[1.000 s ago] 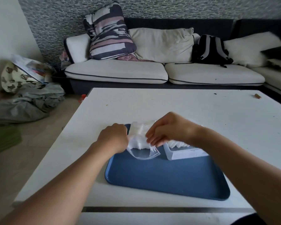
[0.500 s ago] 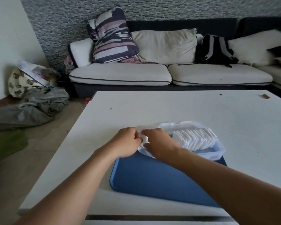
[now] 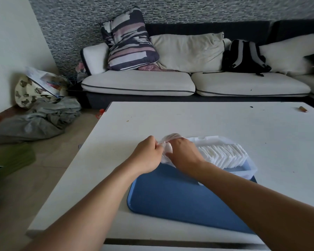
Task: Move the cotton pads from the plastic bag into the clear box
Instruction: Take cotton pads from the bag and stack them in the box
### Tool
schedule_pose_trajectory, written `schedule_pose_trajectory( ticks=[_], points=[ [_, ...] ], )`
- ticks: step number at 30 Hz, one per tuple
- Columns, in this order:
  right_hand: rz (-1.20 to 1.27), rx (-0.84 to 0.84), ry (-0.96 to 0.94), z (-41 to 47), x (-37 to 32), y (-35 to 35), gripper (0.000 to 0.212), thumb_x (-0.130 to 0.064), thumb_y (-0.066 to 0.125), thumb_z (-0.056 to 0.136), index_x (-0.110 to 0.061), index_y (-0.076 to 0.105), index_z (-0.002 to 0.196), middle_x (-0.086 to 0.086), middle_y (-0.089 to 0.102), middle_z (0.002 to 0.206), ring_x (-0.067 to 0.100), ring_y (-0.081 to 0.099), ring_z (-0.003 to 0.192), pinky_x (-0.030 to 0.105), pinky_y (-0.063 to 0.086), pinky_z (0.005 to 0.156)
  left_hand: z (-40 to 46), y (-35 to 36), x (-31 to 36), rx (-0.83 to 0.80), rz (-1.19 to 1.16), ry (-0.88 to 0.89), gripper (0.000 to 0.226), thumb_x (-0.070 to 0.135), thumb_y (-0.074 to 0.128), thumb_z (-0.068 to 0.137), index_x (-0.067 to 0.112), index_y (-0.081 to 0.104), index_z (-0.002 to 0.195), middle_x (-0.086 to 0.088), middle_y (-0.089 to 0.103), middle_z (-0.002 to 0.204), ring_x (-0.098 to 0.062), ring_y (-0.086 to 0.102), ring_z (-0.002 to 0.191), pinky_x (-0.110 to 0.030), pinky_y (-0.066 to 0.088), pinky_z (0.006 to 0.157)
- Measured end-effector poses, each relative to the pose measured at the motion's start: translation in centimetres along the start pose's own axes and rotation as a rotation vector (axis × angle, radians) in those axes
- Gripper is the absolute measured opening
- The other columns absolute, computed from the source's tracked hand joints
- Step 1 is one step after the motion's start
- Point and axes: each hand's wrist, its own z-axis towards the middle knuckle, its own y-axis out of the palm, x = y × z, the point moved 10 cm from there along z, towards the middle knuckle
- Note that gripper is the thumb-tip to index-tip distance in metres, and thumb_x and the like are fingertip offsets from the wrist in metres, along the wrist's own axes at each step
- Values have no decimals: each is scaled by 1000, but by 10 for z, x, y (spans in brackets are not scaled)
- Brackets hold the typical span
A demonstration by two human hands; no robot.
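Observation:
A row of white cotton pads stands on edge inside the clear box, whose lid lies open behind it. The box rests at the far right of a blue tray. Just left of the box, both hands hold the crumpled clear plastic bag. My left hand grips its left side with curled fingers. My right hand pinches its right side. Most of the bag is hidden between the hands, and I cannot tell whether any pads are in it.
The tray sits on a white table. A small brown object lies near the table's far right corner. Beyond is a sofa with cushions and a black backpack. Clothes and bags lie on the floor to the left.
One second ago the bag with pads was held over the box. The pads now stand in the box, and both hands have gathered the crumpled bag at the box's left end.

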Motion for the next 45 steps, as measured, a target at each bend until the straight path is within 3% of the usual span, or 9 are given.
schedule_pose_trajectory(
  ticks=[10,14,24,28,32,35,39,43,45],
  points=[
    [13,18,35,-1,1,4,12,-7,55,87,-12,57,76,3,58,104,26,59,72,31,41,62,6,7,-14,-15,-33,-69,24,25,39,103,16,39,80,-4,50,79,-17,43,64,-29,34,56],
    [111,-8,-10,-4,-1,2,3,-9,59,86,-9,62,84,-1,55,104,25,62,74,31,44,63,9,4,-21,8,-65,-98,28,24,41,100,16,35,73,-1,44,70,-20,46,64,-39,47,59],
    [80,107,-271,-50,-23,-50,14,-12,61,85,-23,63,95,-7,59,76,23,53,65,33,45,59,5,-2,-18,43,72,-87,24,16,40,98,11,39,75,-1,43,71,-13,36,57,-23,26,44],
    [810,250,-1,-53,19,-96,18,0,66,91,-16,63,100,3,71,83,18,68,58,36,60,56,3,-3,-19,-36,99,-85,42,10,46,95,9,21,62,3,29,51,-14,23,47,-19,18,37],
    [1405,37,321,-53,51,-91,23,6,53,97,-2,62,116,22,68,110,28,75,78,33,63,67,-10,8,-16,-246,112,-137,41,15,60,76,21,28,52,8,26,48,-16,23,52,-28,20,52],
    [1511,-46,497,-58,56,-73,18,2,50,96,2,58,112,22,61,108,27,73,69,31,63,62,-25,4,6,-269,-111,-134,14,31,61,60,24,50,60,1,52,78,-19,49,76,-37,44,82],
    [1520,-113,498,-60,30,-58,17,-4,49,96,-1,61,107,18,62,95,25,69,70,35,63,62,-27,9,38,-40,-768,-114,46,55,57,70,21,62,102,1,65,115,-14,58,107,-37,44,96],
    [1388,-106,370,-58,3,-54,20,-2,46,92,0,65,100,15,68,90,23,68,82,32,61,69,-28,29,48,170,-1085,-194,51,62,51,90,18,71,107,-4,76,102,-22,71,98,-39,54,93],
    [1294,-77,295,-56,-5,-56,23,-2,50,89,5,64,106,20,72,97,23,69,86,29,60,69,-29,27,46,260,-1156,-213,56,60,43,98,18,78,84,-2,79,83,-23,73,90,-40,56,91]
  ],
)
